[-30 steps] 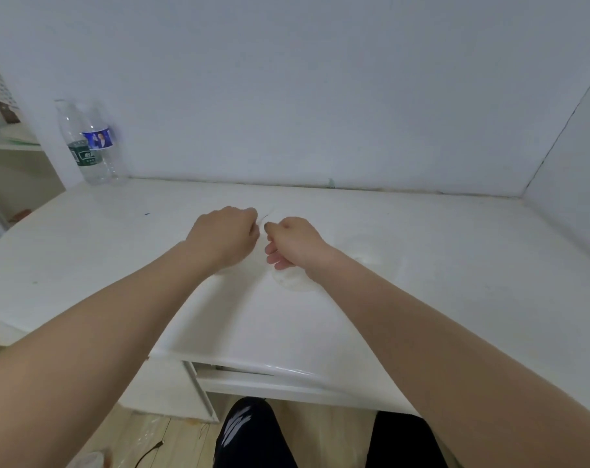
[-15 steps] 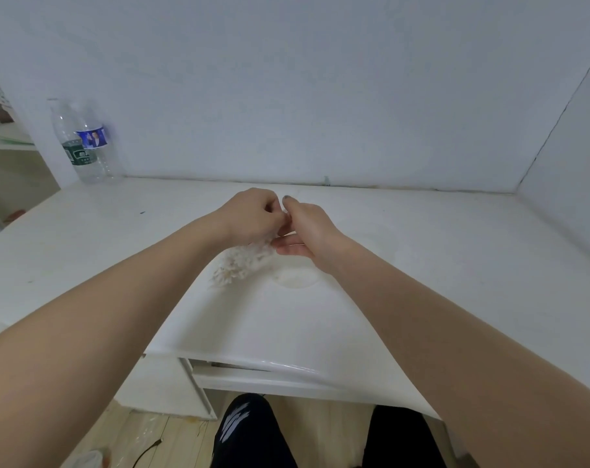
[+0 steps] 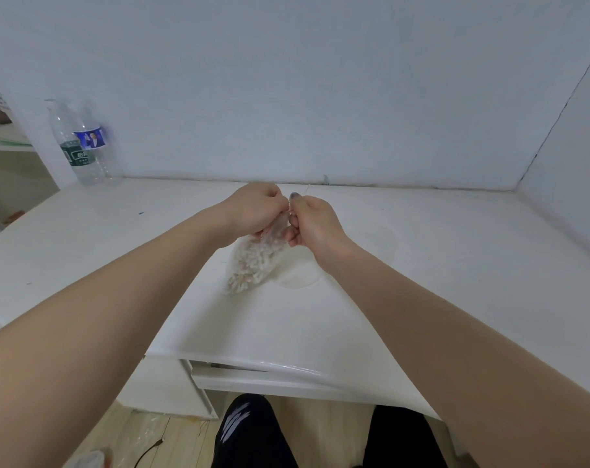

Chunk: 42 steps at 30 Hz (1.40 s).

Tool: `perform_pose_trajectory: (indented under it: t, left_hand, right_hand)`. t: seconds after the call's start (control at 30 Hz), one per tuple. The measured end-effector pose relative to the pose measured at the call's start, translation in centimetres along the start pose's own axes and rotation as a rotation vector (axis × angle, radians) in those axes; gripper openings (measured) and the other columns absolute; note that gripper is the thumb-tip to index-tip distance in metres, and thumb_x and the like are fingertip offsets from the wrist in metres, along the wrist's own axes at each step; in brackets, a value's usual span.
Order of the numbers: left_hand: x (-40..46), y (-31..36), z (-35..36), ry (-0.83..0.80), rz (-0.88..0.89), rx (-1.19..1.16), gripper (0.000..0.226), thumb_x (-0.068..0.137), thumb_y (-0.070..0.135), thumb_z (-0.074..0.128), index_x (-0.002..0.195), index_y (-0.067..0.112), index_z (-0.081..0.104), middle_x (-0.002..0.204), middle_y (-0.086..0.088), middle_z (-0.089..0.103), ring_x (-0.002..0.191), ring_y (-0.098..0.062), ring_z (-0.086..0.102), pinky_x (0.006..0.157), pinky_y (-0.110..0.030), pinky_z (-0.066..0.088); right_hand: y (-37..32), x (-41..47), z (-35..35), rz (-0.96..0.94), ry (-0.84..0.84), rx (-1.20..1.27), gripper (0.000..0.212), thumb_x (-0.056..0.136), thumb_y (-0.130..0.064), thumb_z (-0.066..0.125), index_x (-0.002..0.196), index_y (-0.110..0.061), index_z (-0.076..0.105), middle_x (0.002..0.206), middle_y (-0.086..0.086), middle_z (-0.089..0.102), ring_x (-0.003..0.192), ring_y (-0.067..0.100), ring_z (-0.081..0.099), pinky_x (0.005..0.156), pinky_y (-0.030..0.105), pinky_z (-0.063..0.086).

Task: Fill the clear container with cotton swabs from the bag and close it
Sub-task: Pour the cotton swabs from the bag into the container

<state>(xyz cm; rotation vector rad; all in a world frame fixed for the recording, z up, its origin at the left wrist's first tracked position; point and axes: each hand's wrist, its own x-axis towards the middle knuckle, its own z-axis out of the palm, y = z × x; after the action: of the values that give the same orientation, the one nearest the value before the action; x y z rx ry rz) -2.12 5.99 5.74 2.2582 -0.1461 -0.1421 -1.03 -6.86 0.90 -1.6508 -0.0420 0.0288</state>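
While both hands work at its top, the bag of cotton swabs (image 3: 251, 261) hangs just above the worktop (image 3: 455, 265), mid-depth, centre. Left hand (image 3: 258, 211): clenched on the bag's top. Right hand (image 3: 312, 221): pinching the same top. Clear container (image 3: 297, 271): round, just right of the bag. Risk: a sudden tear could scatter swabs across the worktop. Two water bottles (image 3: 84, 146): far left corner.

Your left hand (image 3: 257, 211) and right hand (image 3: 312, 220) meet over the white desk (image 3: 455, 265), pinching the top of the clear plastic bag of cotton swabs (image 3: 253, 261), which hangs between them. A round clear container (image 3: 297, 271) sits just right of it; two clear plastic water bottles (image 3: 81, 143) stand far left against the wall.
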Motion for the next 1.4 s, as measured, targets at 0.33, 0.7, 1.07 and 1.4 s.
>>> perform_pose_trajectory:
  t: [0.33,0.7,1.07,1.4]
  left_hand:
    - [0.5,-0.4,-1.6,0.189,-0.021,0.034,0.021,0.103,0.018,0.041,0.083,0.011,0.043,0.076,-0.013,0.061,0.067,-0.028,0.056,0.072,-0.036,0.049]
    - [0.5,1.8,-1.0,0.221,0.065,0.059,0.024,0.1,0.021,0.046,0.077,0.014,0.042,0.07,-0.007,0.058,0.062,-0.025,0.06,0.065,-0.032,0.047]
    - [1.0,1.5,-2.1,0.296,0.029,-0.186,0.018,0.097,0.017,0.047,0.08,0.011,0.047,0.07,-0.006,0.055,0.058,-0.022,0.057,0.067,-0.034,0.048]
    - [1.0,3.3,-1.4,0.242,0.178,-0.204,0.021,0.098,0.012,0.051,0.077,0.012,0.051,0.075,0.0,0.059,0.056,-0.014,0.052,0.055,-0.026,0.045]
  right_hand:
    - [1.0,-0.1,-3.2,0.11,-0.001,0.089,0.03,0.105,-0.023,0.047,0.078,-0.011,0.044,0.066,0.008,0.044,0.052,0.022,0.06,0.052,0.033,0.057]
    - [-2.2,0.0,-3.7,0.298,-0.111,-0.117,0.023,0.093,-0.016,0.066,0.112,-0.008,0.055,0.104,0.01,0.063,0.058,0.021,0.066,0.057,0.029,0.06]
    - [-2.8,0.4,-4.9,0.364,-0.199,-0.211,0.038,0.093,-0.033,0.068,0.122,-0.009,0.062,0.119,0.018,0.061,0.084,0.028,0.068,0.076,0.044,0.063]
    - [-3.2,0.5,-5.6,0.312,-0.175,0.173,0.029,0.096,-0.007,0.054,0.124,-0.003,0.06,0.118,0.023,0.067,0.092,0.037,0.075,0.077,0.047,0.063]
